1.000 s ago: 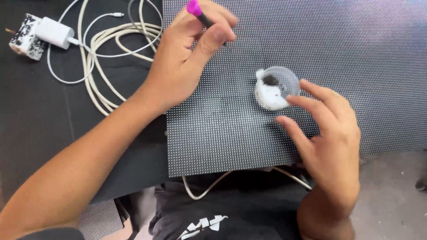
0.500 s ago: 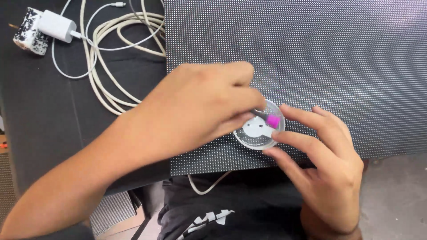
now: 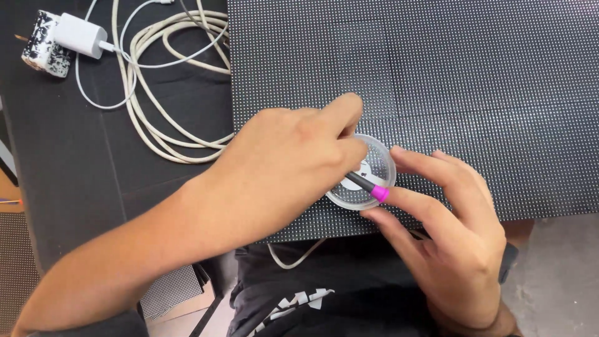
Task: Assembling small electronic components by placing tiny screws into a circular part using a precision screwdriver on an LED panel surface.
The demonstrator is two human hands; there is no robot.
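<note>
Head view. A dark dotted panel [image 3: 437, 93] lies flat on the black worktop [image 3: 75, 181], filling the upper right of the frame; its near edge runs just above the person's lap.

A small clear round dish [image 3: 382, 163] sits on the panel near that edge. There is something white inside it, partly hidden by the fingers, so its kind cannot be told.

Left hand [image 3: 293, 162]: reaches in from the lower left across the panel edge, fingers curled closed in a pinch around a thin dark tool with a magenta end [image 3: 379, 193]. The tool lies slantwise over the dish, magenta end at the dish's near rim, the other end hidden under the fingers.

Right hand [image 3: 449, 231]: comes in from the lower right, fingers loosely spread and half open. Fingertips touch the dish's right and near rim, steadying it rather than gripping around it. One fingertip lies just beside the magenta end.

Upper left of the worktop: a loose coil of white cable [image 3: 156, 75], a white plug adapter [image 3: 81, 34], and touching it a black-and-white speckled block [image 3: 40, 47]. All are well apart from both hands.
</note>
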